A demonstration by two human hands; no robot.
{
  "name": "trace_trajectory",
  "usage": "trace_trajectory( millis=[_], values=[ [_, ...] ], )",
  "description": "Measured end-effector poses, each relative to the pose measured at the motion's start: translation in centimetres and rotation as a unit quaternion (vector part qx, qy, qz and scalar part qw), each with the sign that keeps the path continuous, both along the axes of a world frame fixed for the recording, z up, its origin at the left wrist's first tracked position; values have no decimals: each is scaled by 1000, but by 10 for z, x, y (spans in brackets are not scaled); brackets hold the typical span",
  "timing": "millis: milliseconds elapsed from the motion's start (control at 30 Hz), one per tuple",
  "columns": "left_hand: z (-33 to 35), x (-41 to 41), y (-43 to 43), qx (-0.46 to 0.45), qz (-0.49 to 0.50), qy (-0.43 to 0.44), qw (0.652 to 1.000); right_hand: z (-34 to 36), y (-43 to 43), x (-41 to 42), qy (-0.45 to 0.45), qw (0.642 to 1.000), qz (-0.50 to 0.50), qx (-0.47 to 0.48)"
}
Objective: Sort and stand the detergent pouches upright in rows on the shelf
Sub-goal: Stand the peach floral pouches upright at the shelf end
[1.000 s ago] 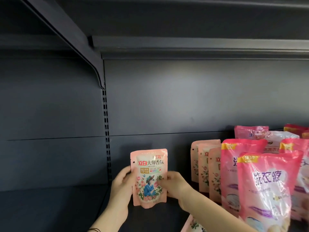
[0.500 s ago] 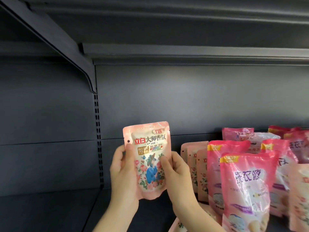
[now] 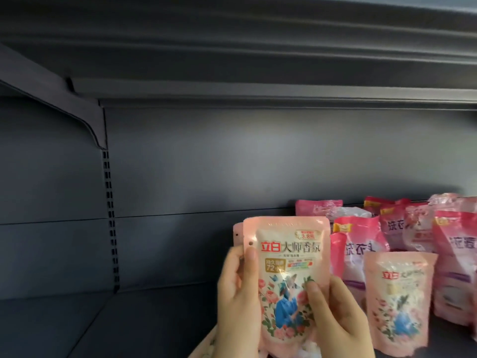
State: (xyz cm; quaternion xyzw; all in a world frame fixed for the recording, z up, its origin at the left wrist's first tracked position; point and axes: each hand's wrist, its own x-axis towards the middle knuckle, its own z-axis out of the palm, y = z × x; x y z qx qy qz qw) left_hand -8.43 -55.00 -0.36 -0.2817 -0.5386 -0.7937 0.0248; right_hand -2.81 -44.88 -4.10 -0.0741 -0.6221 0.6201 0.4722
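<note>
Pinching the pale floral pouch (image 3: pixel 289 270) by its side edges, the left grip (image 3: pixel 240 288) has its thumb on the upper left border and the right grip (image 3: pixel 333 313) has its thumb low on the right. The pouch is held upright in the air before the shelf (image 3: pixel 129 319), not yet set down. Being soft, it may slump or tip forward once released. Just beside it stand a matching floral pouch (image 3: pixel 397 301) and leaning dark pink pouches (image 3: pixel 361 249); a nudge from the right wrist could topple them.
</note>
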Motion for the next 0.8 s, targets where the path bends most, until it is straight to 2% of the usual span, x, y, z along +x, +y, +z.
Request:
trace_trajectory(
  millis=[67,367,467,533,567,667,800],
  values=[
    [-15,0,15,-22,22,10,999,-12,13,5,14,1000,5,-20],
    [-61,4,51,-87,161,1,983,-60,48,6,-29,999,17,-15],
    [-75,4,61,-72,207,14,976,-64,36,-4,13,998,-56,3],
    [-78,5,67,-67,223,15,972,-67,44,-9,-19,993,-103,55],
    [-78,5,70,-65,217,18,974,-70,51,-10,-40,988,-95,115],
    [-78,0,75,-70,202,24,977,-65,63,-5,-148,983,61,94],
    [-76,-10,80,-73,194,19,978,-64,81,-13,-203,965,98,132]
  ],
)
